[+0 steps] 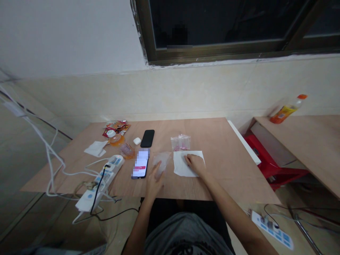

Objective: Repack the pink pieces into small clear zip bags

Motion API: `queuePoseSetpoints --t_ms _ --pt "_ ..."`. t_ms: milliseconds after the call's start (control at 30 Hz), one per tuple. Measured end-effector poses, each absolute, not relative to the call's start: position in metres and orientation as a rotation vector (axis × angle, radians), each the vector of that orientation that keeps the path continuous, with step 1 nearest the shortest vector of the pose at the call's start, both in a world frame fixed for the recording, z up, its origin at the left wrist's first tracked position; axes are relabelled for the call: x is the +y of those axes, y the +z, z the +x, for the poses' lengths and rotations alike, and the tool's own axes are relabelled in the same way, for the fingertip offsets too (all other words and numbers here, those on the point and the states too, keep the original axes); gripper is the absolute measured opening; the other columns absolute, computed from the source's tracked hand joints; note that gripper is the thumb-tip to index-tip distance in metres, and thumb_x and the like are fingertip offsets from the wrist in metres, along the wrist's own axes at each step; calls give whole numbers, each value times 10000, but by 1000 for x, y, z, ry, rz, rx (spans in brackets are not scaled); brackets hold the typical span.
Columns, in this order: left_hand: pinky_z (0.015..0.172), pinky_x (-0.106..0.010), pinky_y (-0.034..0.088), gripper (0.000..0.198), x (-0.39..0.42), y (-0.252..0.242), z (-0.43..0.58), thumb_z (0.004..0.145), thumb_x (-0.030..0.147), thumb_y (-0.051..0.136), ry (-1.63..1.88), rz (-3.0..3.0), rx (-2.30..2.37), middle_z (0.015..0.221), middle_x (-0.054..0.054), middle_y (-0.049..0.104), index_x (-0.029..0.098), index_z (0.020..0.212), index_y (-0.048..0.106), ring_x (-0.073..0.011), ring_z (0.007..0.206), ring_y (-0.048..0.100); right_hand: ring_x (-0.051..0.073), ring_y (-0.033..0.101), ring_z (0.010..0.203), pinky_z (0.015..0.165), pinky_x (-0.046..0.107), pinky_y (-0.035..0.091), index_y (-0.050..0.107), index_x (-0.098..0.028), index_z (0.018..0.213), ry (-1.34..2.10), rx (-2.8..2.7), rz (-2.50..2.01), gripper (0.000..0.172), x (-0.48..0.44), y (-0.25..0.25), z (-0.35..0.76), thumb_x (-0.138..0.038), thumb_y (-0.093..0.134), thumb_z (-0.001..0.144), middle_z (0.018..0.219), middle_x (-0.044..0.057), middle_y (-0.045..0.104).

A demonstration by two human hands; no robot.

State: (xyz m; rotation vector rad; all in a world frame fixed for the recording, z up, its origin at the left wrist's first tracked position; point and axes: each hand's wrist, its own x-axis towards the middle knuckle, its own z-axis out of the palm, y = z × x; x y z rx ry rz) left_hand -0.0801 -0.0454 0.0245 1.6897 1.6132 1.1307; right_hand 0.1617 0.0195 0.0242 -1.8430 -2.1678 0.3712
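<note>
My left hand (154, 184) is at the near edge of a clear plastic bag (164, 158), gripping its lower part, with thumb and forefinger on either side. On a white sheet of paper (183, 169) rests my right hand (196, 164), its fingers curled down and pinched together at the sheet. Whatever lies under those fingertips is too small or hidden to make out. Just beyond the paper lies a clear zip bag (180, 142) with small pinkish-red bits along its bottom.
Left of my hands are a lit phone (140, 163), a dark phone (147, 138), a white earbud case (137, 141), an orange drink bottle (121, 145), a tissue (96, 148), snack wrappers (117, 126) and a power strip (101, 182) with cables. A red stool (265, 163) stands right.
</note>
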Motion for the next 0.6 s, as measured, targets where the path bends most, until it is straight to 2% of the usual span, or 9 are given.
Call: queuePoseSetpoints --t_ms 133,300,367,467,600 --pt "998 -416 448 411 -54 10 -81 818 293 564 1041 1807 1682 1187 -98 626 187 1214 593 -230 1134 571 179 644 789 631 256 368 636 -166 891 257 -2338 -1865 383 19 22 161 -373 328 983 933 106 680" --pt "820 -367 514 350 -57 15 -82 815 264 535 836 1851 1795 861 -54 666 168 1140 625 -194 833 633 181 645 815 638 258 377 631 -164 950 213 -2345 -1861 343 17 18 163 -337 337 983 962 112 660" --pt "778 -348 512 334 -55 21 -81 829 269 511 788 1883 1842 794 -38 653 169 1127 625 -188 781 627 181 641 826 634 258 374 629 -168 954 192 -2345 -1854 344 16 17 163 -334 330 985 967 111 653" --pt "776 -353 502 294 -50 31 -73 848 250 474 804 2026 1802 797 -45 651 178 1083 638 -196 785 615 178 629 820 619 262 363 630 -174 954 164 -2354 -1840 349 15 17 163 -335 322 985 965 106 646" --pt "895 -399 479 289 -38 36 -45 876 207 433 772 2251 1596 1006 -81 665 192 1079 638 -221 972 595 171 603 835 622 257 347 625 -176 927 109 -2353 -1780 334 14 17 164 -328 333 982 951 92 640"
